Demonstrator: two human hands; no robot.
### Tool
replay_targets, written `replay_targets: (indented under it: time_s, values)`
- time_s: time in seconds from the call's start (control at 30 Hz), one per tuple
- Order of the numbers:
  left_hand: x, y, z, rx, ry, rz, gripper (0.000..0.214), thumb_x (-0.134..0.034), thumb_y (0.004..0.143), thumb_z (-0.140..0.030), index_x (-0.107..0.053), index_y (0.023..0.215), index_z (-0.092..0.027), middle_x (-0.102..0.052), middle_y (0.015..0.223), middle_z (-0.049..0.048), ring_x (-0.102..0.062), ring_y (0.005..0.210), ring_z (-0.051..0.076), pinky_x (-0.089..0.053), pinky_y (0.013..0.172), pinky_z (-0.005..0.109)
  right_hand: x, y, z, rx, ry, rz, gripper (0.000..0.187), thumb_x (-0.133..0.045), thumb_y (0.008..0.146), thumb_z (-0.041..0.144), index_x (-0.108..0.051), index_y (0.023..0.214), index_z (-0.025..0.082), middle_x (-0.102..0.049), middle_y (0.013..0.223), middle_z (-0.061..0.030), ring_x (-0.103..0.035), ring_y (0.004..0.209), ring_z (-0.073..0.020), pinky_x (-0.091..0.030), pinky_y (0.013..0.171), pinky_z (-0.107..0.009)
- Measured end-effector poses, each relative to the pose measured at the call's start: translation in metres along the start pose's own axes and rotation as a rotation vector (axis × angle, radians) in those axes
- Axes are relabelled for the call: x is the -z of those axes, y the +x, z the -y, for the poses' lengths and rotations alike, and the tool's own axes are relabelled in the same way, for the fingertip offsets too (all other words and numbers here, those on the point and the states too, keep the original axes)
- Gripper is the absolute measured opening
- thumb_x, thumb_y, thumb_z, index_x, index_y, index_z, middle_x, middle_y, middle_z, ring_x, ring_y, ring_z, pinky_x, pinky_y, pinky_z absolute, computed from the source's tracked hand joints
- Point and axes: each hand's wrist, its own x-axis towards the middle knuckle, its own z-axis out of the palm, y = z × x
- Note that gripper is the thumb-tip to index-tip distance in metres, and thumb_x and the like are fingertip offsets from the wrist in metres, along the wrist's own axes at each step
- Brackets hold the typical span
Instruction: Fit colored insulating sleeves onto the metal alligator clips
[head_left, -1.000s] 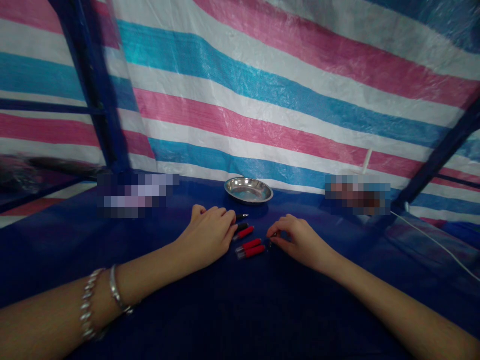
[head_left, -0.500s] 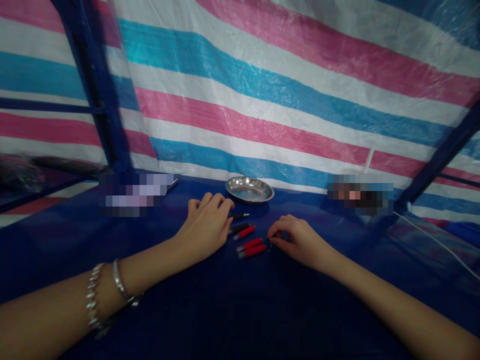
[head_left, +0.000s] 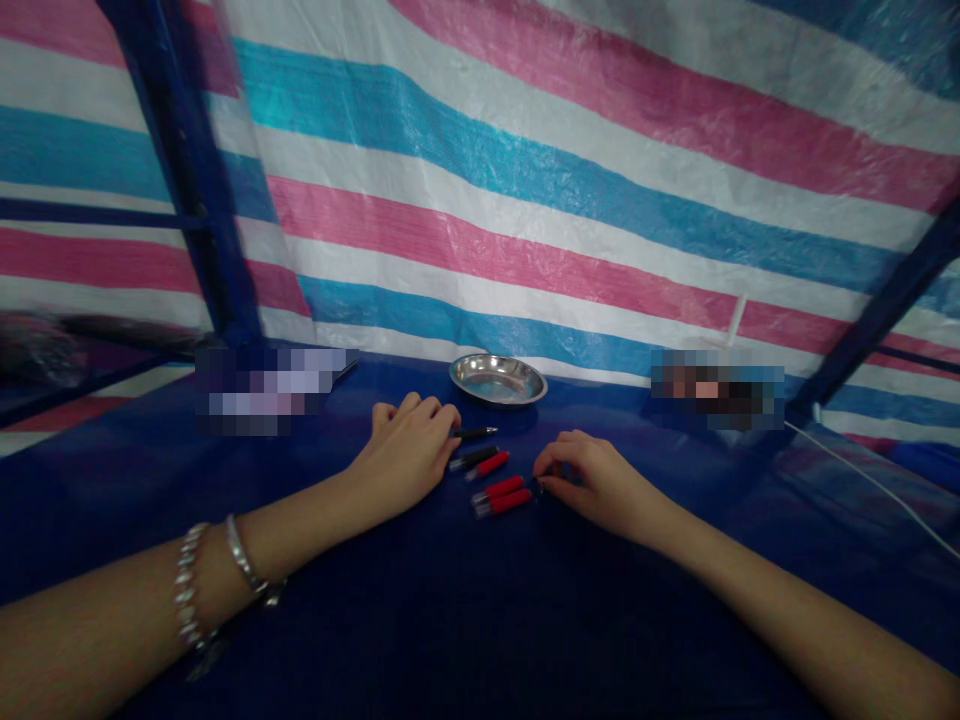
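Note:
Several small pens lie on the dark blue cloth [head_left: 450, 620]: a black pen [head_left: 475, 433] at the back, a black and red pair [head_left: 480, 463] in the middle, and two red pens [head_left: 501, 495] nearest me. My left hand [head_left: 405, 452] rests knuckles-up just left of them, its curled fingertips touching the end of the black pen. My right hand [head_left: 596, 480] lies to the right, thumb and forefinger pinched at the right end of the red pens.
A shallow steel dish [head_left: 498, 379] stands behind the pens by the striped tarpaulin wall [head_left: 570, 200]. Blue frame posts [head_left: 180, 170] rise at left and right. A white cable [head_left: 870, 480] runs across the right side.
My left hand has slid back and left, uncovering more of the black pens. My right hand has stayed pinched at the red pens.

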Motion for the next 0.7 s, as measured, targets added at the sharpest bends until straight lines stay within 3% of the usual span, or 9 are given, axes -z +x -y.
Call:
replay_targets:
  time_s: [0.3, 0.7]
  values:
    - [0.002, -0.0018, -0.0048, -0.109, -0.089, -0.011, 0.016, -0.041, 0.08, -0.033, -0.051, 0.079, -0.019, -0.05, 0.083, 0.0025, -0.041, 0.084, 0.021, -0.025, 0.066, 0.033, -0.0008, 0.0005, 0.0005, 0.001, -0.008, 0.015, 0.013, -0.052, 0.073, 0.012, -0.061, 0.078, 0.019, -0.055, 0.071, -0.0018, -0.047, 0.07, -0.0133, -0.036, 0.064, -0.026]
    - [0.0033, -0.0027, -0.0062, -0.133, -0.112, 0.024, 0.017, -0.042, 0.08, -0.033, -0.052, 0.076, -0.019, -0.049, 0.081, 0.0016, -0.041, 0.082, 0.02, -0.024, 0.065, 0.033, 0.0037, -0.0008, 0.0048, -0.009, 0.047, 0.027, 0.013, -0.05, 0.073, 0.01, -0.06, 0.078, 0.017, -0.053, 0.071, -0.0015, -0.047, 0.064, -0.0103, -0.035, 0.059, -0.022]
